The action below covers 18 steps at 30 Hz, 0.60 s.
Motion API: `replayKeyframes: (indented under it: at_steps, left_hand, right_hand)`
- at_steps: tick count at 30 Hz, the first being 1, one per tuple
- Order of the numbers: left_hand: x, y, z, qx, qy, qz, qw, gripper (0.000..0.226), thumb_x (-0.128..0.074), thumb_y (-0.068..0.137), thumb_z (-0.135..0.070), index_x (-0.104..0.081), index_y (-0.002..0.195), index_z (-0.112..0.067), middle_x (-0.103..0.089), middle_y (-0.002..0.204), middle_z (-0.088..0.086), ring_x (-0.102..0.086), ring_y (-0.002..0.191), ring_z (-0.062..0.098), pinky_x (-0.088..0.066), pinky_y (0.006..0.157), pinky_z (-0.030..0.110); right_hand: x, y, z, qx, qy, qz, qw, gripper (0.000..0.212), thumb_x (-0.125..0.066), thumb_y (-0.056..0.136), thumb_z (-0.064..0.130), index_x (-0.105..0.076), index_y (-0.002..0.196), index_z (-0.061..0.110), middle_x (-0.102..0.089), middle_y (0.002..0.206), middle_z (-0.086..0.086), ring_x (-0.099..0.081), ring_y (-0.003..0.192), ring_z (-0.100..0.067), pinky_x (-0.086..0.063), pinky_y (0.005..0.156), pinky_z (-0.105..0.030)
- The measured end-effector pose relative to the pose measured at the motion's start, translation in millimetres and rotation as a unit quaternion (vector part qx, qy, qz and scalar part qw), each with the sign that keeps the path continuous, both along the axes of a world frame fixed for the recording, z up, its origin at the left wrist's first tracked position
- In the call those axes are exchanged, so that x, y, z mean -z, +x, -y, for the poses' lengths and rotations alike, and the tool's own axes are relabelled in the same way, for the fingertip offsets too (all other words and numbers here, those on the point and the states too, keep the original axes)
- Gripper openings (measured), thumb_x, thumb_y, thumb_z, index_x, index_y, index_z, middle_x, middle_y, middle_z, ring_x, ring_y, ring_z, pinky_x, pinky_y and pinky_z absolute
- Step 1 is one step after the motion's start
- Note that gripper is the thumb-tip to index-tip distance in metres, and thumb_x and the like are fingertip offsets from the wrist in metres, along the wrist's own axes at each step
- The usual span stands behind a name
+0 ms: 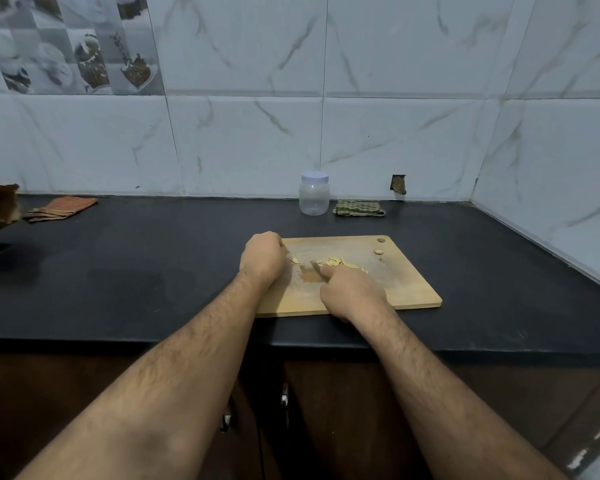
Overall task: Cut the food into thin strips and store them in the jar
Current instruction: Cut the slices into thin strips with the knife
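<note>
The cutting board [406, 289] lies on the dark surface [153, 271] near its front edge. A small heap of pale cut strips [343, 263] sits at mid-board, with a few loose pieces [295, 260] just beside the left hand [262, 259] and one more [379, 251] near the board's hanging hole.

The left hand is curled at the board's left edge; whether it pins a piece cannot be told. The right hand [352, 294] is clenched around a knife [315, 266] (only a short stretch of blade shows), index finger extended along it.

Recommended procedure: keep the left fingertips tucked behind the knuckles, feed the food toward the blade in small increments, and cut with a steady, even stroke so that strips stay thin.

The jar [314, 199] stands well behind the board against the wall, lid on, apparently empty. A folded cloth [359, 207] lies just beside it.
</note>
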<state>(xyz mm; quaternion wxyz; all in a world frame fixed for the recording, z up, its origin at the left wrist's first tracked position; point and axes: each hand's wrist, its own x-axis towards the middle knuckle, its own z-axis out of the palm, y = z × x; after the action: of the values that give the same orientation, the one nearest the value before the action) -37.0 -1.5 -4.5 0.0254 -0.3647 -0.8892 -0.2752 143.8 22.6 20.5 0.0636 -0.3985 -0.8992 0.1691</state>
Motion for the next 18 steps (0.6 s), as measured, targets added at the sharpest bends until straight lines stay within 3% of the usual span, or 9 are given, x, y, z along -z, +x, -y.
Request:
replayKeyframes:
  at_steps: [3,6,8,18]
  left_hand:
    - [-8,4,-1,0.033,-0.005,0.054,0.998,0.018,-0.063,0.094,-0.023,-0.076,0.09,-0.012,-0.073,0.087,0.001,-0.066,0.083,0.018,-0.056,0.08,0.032]
    - [-12,13,-1,0.071,-0.028,0.152,0.985,0.016,-0.068,0.093,-0.019,-0.073,0.08,-0.012,-0.066,0.067,-0.001,-0.056,0.058,0.013,-0.053,0.072,0.031]
    - [-10,18,0,0.076,-0.039,0.194,0.977,0.017,-0.069,0.092,-0.021,-0.072,0.079,-0.011,-0.063,0.062,0.0,-0.051,0.053,0.012,-0.05,0.065,0.029]
    - [-8,20,5,0.081,-0.011,0.217,0.973,0.014,-0.067,0.093,-0.017,-0.074,0.082,-0.013,-0.067,0.069,0.001,-0.054,0.056,0.011,-0.05,0.059,0.025]
  right_hand:
    - [1,5,-4,0.015,-0.006,-0.011,1.0,0.061,-0.04,0.09,0.012,-0.045,0.146,0.037,-0.059,0.136,0.0,-0.056,0.119,-0.024,-0.05,0.088,-0.033]
    - [2,7,-2,0.007,-0.013,-0.033,0.999,0.06,-0.04,0.09,0.014,-0.045,0.145,0.038,-0.06,0.134,0.0,-0.058,0.115,-0.024,-0.051,0.086,-0.033]
    - [3,8,0,-0.001,-0.018,-0.04,0.999,0.061,-0.041,0.09,0.015,-0.044,0.146,0.039,-0.06,0.136,0.0,-0.058,0.115,-0.024,-0.051,0.088,-0.033]
    - [5,13,6,-0.015,-0.009,-0.026,1.0,0.062,-0.04,0.092,0.016,-0.041,0.148,0.043,-0.057,0.139,0.0,-0.056,0.118,-0.023,-0.051,0.093,-0.037]
